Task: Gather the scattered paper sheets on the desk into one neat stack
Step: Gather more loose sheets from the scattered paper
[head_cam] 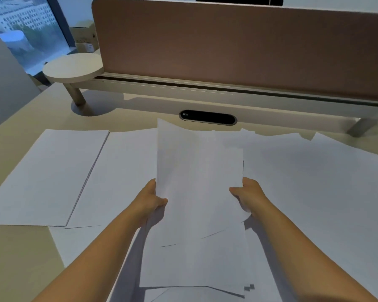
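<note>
At my ten o'clock, past the desk's far left corner, a window shows pale buildings, and just right of it a small round shelf stands on a metal leg. On the beige desk at nine o'clock a white sheet lies flat, its right edge over a second sheet beside it, which runs in under the papers I am holding. My left hand grips the left edge of a bundle of sheets, thumb on top and pinching the paper, the other fingers hidden behind it. The bundle is raised at twelve o'clock, tilted up toward me, its top corners uneven and its lower edges not lined up, with more loose paper hanging or lying under it toward six o'clock. My right hand grips the bundle's right edge the same way, thumb pressed on the front, fingers curled out of sight behind. Beyond the bundle, at twelve o'clock, a dark oval cable slot sits in the desk below a long raised shelf carrying a brown divider panel. From one to three o'clock, overlapping white sheets cover the desk, touching one another with ragged far edges.
</note>
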Available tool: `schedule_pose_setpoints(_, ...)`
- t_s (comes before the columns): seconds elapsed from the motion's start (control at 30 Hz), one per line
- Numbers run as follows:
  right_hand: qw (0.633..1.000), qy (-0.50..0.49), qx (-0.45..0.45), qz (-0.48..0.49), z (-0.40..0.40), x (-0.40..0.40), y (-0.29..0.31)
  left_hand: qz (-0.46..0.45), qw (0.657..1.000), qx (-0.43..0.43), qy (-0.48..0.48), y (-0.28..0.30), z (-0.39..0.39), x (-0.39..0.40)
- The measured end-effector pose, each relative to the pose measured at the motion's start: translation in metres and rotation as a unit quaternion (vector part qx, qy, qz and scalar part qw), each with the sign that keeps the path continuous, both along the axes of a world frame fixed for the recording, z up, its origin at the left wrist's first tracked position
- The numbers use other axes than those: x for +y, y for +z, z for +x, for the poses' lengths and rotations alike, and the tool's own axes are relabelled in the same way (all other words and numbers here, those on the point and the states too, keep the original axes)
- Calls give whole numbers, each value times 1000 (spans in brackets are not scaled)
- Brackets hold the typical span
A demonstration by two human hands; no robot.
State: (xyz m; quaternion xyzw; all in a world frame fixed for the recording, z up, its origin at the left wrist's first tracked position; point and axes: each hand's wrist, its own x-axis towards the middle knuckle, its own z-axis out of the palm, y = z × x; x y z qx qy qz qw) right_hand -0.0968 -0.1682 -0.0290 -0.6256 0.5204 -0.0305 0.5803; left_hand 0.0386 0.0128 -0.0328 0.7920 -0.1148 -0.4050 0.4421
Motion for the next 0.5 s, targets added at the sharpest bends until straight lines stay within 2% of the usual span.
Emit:
schedule_pose_setpoints(0.17,996,-79,-30,-24,-39,-13,12,-17,1000,14,16,7,-13,-35)
schedule_pose_setpoints(0.33,983,-162,-56,-65,-88,-19,24,-9,999,-5,-33,8,-36,-75)
schedule_pose_setpoints(0.5,961,-240,-26,-134,-139,-28,31,-50,997,-6,-65,13,-76,-112)
